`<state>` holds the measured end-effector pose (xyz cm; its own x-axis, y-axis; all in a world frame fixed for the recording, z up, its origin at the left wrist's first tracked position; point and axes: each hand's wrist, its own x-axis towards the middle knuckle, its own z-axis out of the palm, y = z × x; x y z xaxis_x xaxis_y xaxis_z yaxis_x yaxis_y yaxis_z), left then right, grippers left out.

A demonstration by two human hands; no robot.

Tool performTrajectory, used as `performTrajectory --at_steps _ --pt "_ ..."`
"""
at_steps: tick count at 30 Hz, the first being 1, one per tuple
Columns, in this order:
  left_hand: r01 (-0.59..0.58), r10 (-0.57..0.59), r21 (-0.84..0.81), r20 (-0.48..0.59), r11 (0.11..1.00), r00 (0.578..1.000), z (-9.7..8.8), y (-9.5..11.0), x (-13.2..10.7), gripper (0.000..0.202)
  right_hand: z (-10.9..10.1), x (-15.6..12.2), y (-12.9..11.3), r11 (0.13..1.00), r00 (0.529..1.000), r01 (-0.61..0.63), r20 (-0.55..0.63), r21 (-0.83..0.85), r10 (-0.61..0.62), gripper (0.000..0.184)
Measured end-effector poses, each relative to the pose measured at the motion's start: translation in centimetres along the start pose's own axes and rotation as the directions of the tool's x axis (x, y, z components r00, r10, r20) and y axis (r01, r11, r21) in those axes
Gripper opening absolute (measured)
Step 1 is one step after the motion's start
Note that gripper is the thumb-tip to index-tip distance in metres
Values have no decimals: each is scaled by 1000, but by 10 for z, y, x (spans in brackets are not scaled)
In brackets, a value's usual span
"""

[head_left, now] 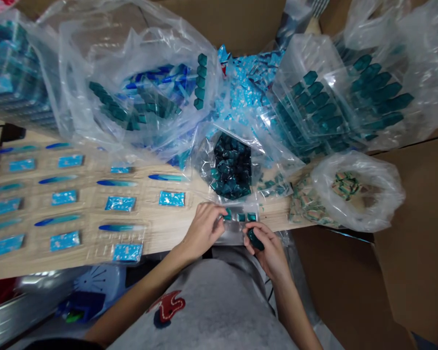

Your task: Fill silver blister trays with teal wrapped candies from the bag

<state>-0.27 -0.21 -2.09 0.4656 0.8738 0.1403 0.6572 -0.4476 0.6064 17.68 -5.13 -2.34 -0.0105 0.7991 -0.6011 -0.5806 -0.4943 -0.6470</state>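
Note:
A clear plastic tray (231, 236) lies at the table's front edge, directly before me. Small teal faceted pieces (241, 217) sit in a row along its far side. My left hand (204, 227) is over the tray's left end, thumb and fingertips closed on a teal piece (227, 214) there. At the tray's right end, my right hand (269, 248) is curled round a dark teal faceted piece (255, 239), larger than those in the row. Just beyond the tray lies an open clear bag (204, 163) full of dark teal pieces (233, 165).
Clear trays holding blue pen-like sticks (117, 183) and blue patterned packets (120, 203) cover the left of the table. Large plastic bags (138, 43) of teal and blue parts line the back. A bag of small striped pieces (357, 194) stands at right beside cardboard (416, 218).

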Motion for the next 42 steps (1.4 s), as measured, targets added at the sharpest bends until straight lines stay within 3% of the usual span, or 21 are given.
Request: performTrajectory --at_steps 10,19,23,25,28,31,36,42 --pt "-66 75 -122 74 990 994 4 -4 -2 25 1 2 -2 1000 1000 -15 -16 3 15 22" --pt "-160 162 -24 89 987 983 19 -15 3 25 1 3 -2 1000 999 -24 -23 -5 24 23" --pt "-173 173 -9 114 985 978 16 -15 6 25 4 -1 -3 1000 999 -26 -28 -2 26 22" --pt "-157 160 -36 113 987 981 10 -10 4 29 7 -3 -4 999 999 -41 -9 4 41 27" --pt "-38 58 -219 84 975 995 -2 1 -3 33 13 -5 -3 999 997 -29 76 -36 32 36" --pt "75 -38 -381 104 922 994 -13 11 -8 26 20 -5 0 989 991 74 119 -129 -58 27" --pt "90 -52 -416 102 905 993 -21 14 -10 16 31 -5 3 950 986 140 131 -278 -107 18" --pt "73 -88 -423 -15 903 996 -21 14 -13 13 43 -8 -1 904 976 217 85 -369 -199 14"
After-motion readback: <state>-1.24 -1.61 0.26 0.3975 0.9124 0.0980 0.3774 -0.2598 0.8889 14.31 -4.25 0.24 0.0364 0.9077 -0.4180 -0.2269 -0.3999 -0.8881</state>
